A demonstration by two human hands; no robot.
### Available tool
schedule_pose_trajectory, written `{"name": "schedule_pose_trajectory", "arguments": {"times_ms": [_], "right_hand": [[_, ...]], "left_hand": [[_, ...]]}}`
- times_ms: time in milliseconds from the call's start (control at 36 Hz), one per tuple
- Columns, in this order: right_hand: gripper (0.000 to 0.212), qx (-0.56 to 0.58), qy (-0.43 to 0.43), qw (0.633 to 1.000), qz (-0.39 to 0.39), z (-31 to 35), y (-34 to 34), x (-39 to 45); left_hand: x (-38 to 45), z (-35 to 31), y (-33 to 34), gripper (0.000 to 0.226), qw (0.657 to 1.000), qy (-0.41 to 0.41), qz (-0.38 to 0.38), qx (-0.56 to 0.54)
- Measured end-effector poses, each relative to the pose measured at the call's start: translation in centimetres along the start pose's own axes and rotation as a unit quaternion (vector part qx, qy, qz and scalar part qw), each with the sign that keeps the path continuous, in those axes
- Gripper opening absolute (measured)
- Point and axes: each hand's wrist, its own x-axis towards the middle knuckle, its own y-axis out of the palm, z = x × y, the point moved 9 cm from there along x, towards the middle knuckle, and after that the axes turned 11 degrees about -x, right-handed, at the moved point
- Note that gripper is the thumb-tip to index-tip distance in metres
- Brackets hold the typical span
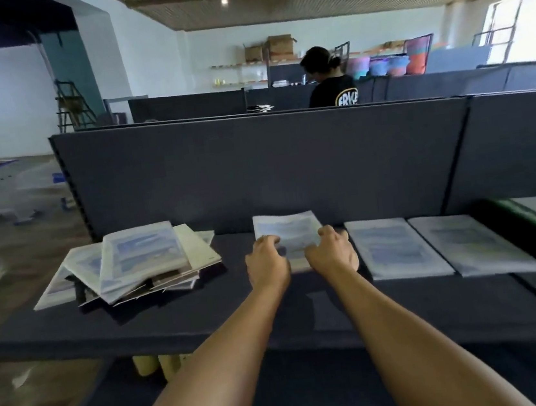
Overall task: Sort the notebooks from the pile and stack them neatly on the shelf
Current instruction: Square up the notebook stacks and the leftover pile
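— Both hands are on one pale blue-and-white paper notebook (286, 234): left hand (266, 263) curls fingers over its near left edge, right hand (330, 254) over its near right edge.

— Where is it lying?

— Flat on the dark navy shelf (179, 318), at twelve o'clock from the wrists. The untidy pile of similar notebooks (132, 266) sits at nine o'clock of it; two squared stacks of pale notebooks (397, 247) lie at three o'clock.

— Which step?

— Seemingly squaring up a newly started stack. Next, likely, release and reach toward nine o'clock for the top of the pile.
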Motion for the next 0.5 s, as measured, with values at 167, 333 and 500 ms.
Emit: {"name": "schedule_pose_trajectory", "arguments": {"times_ms": [167,333,500], "right_hand": [[0.045,-0.009,0.042,0.999,-0.03,-6.8,-3.3,0.8],[0.046,-0.014,0.071,0.996,-0.052,-13.0,-6.2,1.5],[0.041,-0.049,0.067,0.995,-0.049,-17.1,-7.6,2.8]], "left_hand": [[-1.4,-3.8,6.2,0.04,0.998,0.03,0.051,-0.024],[-3.0,-7.4,12.0,0.047,0.993,0.044,0.103,-0.036],[-3.8,-8.8,16.0,0.047,0.992,0.011,0.114,-0.059]]}}
